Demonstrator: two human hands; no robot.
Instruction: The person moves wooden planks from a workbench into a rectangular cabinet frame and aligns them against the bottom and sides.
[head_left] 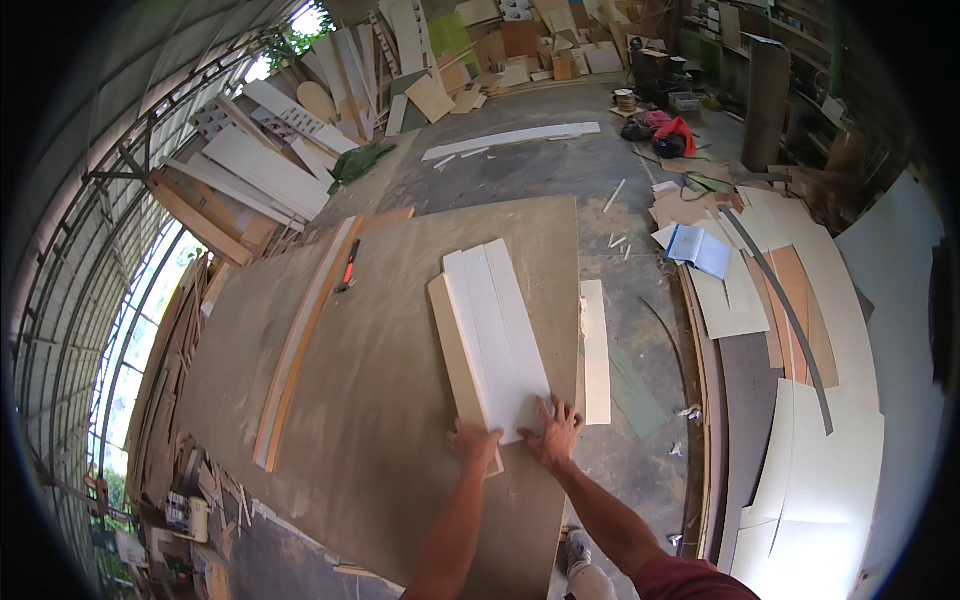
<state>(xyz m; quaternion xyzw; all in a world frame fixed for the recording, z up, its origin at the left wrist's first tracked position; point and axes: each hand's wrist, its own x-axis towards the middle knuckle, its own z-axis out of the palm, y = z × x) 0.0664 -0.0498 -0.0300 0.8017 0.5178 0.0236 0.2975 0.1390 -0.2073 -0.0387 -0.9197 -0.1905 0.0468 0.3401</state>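
A bundle of long, narrow white boards [490, 320] lies on a big brown worktable, slanting away from me. Along its left side runs a pale wood-coloured board [455, 345], partly beneath the white ones. My left hand [474, 443] is closed round the near left corner, its thumb on the white face. At the near right corner my right hand [555, 435] grips the boards, thumb at the near end and fingers along the right edge. The undersides of the boards are hidden.
The brown tabletop [370, 360] carries a long wood-edged strip [308, 345] and a red-handled hammer [348, 268] on the left. Past its right edge, a pale board [596, 350] lies lower down. Farther right, an open booklet [698, 250] rests on stacked sheets [800, 440].
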